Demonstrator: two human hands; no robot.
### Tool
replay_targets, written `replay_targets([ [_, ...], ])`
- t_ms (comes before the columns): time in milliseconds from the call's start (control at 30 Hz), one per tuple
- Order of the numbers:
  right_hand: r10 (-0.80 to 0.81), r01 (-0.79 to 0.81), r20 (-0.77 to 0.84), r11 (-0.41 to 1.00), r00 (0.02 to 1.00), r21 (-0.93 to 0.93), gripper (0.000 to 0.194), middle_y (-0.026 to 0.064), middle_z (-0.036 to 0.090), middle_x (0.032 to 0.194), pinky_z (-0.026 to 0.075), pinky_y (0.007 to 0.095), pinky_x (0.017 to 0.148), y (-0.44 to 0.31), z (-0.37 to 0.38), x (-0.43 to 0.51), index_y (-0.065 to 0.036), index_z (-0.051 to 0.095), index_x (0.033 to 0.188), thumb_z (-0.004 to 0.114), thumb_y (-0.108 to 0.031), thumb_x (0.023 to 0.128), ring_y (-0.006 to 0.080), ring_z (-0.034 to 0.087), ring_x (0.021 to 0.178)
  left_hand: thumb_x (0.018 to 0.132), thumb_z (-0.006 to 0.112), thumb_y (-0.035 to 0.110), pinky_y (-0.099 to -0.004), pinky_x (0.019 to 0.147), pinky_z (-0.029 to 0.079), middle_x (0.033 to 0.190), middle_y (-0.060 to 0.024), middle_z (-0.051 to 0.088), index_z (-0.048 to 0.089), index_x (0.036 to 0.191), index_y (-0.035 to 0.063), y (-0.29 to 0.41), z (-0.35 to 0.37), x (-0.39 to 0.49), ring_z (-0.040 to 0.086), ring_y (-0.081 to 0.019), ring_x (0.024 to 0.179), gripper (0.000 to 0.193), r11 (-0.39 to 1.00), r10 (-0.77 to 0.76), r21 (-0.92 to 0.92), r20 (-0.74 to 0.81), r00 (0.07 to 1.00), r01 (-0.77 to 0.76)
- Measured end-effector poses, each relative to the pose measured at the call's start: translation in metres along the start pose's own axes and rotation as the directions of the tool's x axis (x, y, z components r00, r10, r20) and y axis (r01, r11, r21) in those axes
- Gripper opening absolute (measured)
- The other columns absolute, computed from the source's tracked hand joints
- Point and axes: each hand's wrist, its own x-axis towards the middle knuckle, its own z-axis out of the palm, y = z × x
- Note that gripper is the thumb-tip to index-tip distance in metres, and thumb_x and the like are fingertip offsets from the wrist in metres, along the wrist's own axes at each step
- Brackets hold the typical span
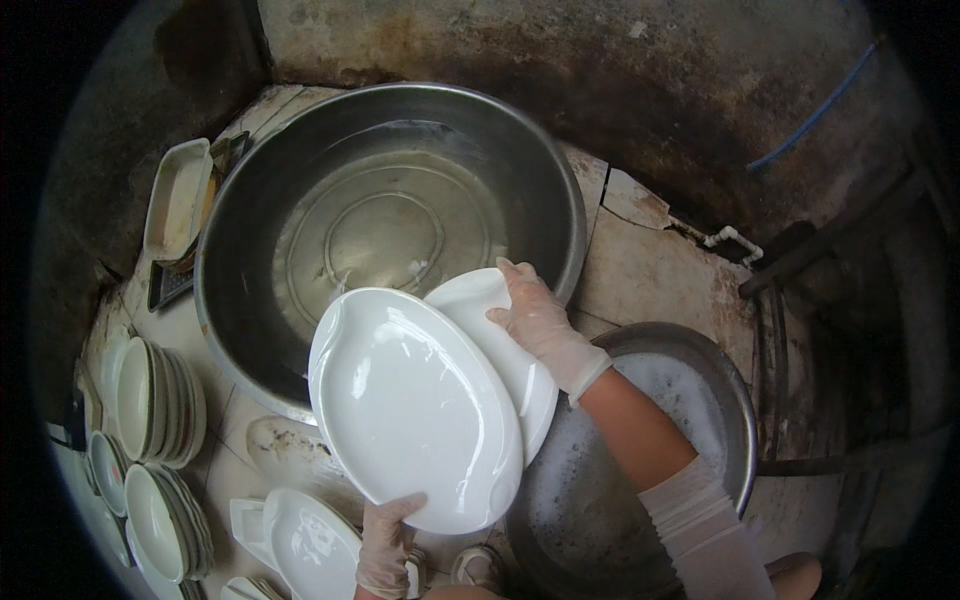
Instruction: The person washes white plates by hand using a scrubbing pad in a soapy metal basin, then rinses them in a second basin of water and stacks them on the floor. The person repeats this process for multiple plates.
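My left hand (390, 540), in a clear glove, grips the lower edge of a white oval plate (412, 405), its thumb on the rim. Behind and to the right of that plate is a second white plate (491, 315), held at its upper right edge by my gloved right hand (529, 315). Both plates are tilted over the near rim of a large metal basin (577, 225) with clear water in it. My right forearm passes above a smaller metal basin (742, 397) of sudsy water.
Stacks of bowls (154, 405) and more dishes (161, 517) stand on the tiled floor at left. An oval plate (311, 544) lies near my left hand. A rectangular tray (178, 199) is beside the large basin. White pipe (731, 240) and dark metal bars (780, 360) are at right.
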Motion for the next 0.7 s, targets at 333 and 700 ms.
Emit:
replay_targets([
  [333, 0.061, -0.056, 0.054, 0.994, 0.997, -0.097, 0.057, 0.0151, 0.046, 0.117, 0.043, 0.0389, 0.091, -0.011, -0.006, 0.002, -0.006, 0.039, 0.128, 0.064, -0.011, 0.078, 0.0316, 0.049, 0.11, 0.063, 0.063, -0.004, -0.0347, 0.084, 0.046, 0.106, -0.0136, 0.054, 0.043, 0.12, -0.0046, -0.002, -0.004, 0.002, 0.056, -0.0257, 0.096, 0.06, 0.999, -0.018, 0.027, 0.002, 1.0, 0.018],
  [700, 0.06, -0.05, 0.075, 0.99, 0.995, -0.135, 0.059, 0.0148, 0.045, 0.12, 0.044, 0.0382, 0.09, -0.013, -0.005, 0.003, -0.007, 0.038, 0.129, 0.065, -0.013, 0.077, 0.0311, 0.049, 0.11, 0.064, 0.064, -0.004, -0.0345, 0.083, 0.047, 0.106, -0.0143, 0.054, 0.043, 0.12, -0.0047, -0.001, -0.001, 0.001, 0.056, -0.0256, 0.094, 0.06, 1.0, 0.004, 0.004, 0.007, 1.0, -0.004],
])
